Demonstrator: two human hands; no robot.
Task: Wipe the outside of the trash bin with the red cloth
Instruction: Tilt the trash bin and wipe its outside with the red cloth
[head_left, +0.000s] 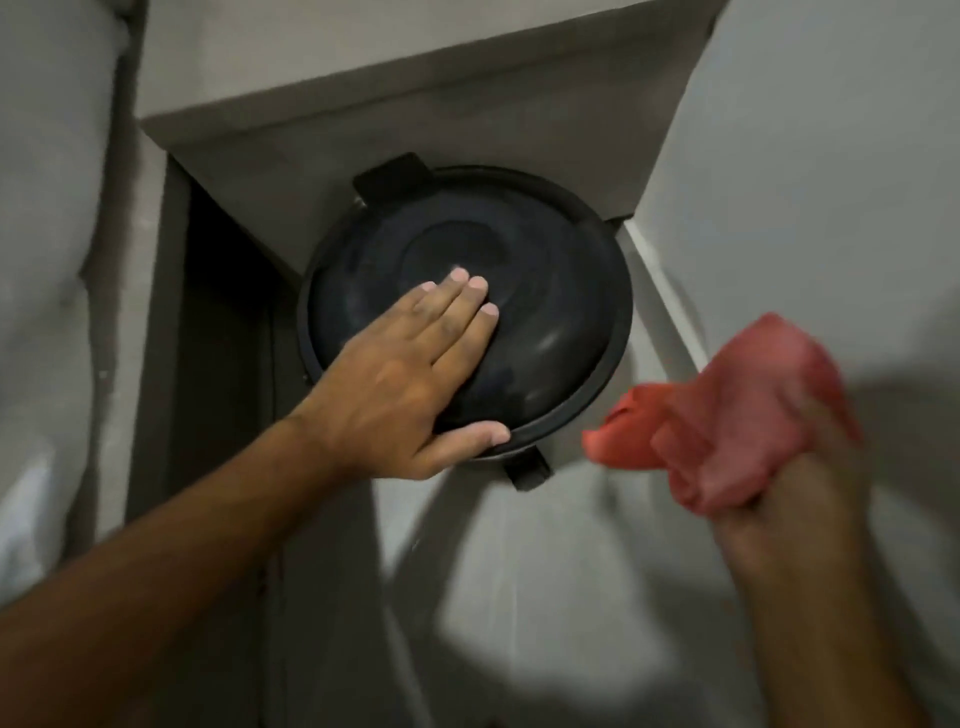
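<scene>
The right hand (779, 519) is closed on the bunched cloth (727, 415), held in the air right of the bin (571, 332) (blurred, not touching). The left hand (410, 374) lies flat and open on the lid, holding nothing. I would keep that press to steady the bin, then wipe down the wall. Both arms reach forward.

Under the flat left hand (410, 374), the trash bin (597, 374) looks like dark plastic: its domed lid (550, 306) is smooth and semi-glossy, catching soft highlights, with faint dusty smears near the fingertips. The rim beside the thumb appears more matt. The red cloth (727, 415) bunched in the right hand (789, 525) is soft, matt, crumpled fabric. The wall (831, 156) beyond that hand looks matt and smooth.
</scene>
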